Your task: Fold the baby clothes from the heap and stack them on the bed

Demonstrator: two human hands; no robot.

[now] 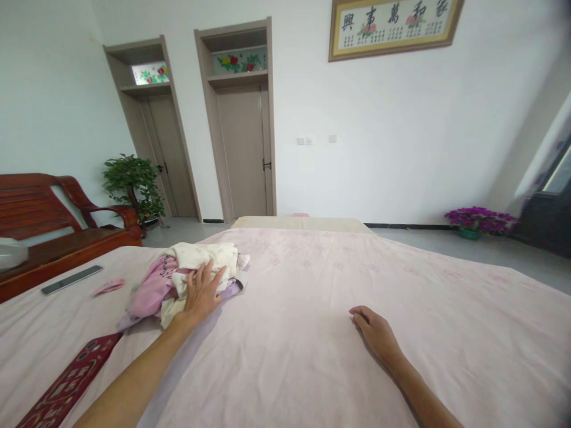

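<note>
A crumpled pile of clothes (149,291), pink, cream and lilac, lies on the left part of a pale pink sheet (285,356). My left hand (203,295) rests on the cream cloth (209,255) of this pile, its fingers spread and not wrapped round the fabric. Dark lettering shows on the pink piece. To the right, my right hand (372,328) hovers just over or touches the bare sheet; its fingers are curled together and I see nothing in them.
Left of the pile lie a phone (72,279) and a small pink band (109,287). A dark red printed piece (74,380) sits at the lower left. Beyond the sheet stand a wooden bench (40,208), a leafy plant (134,184) and purple flowers (479,219).
</note>
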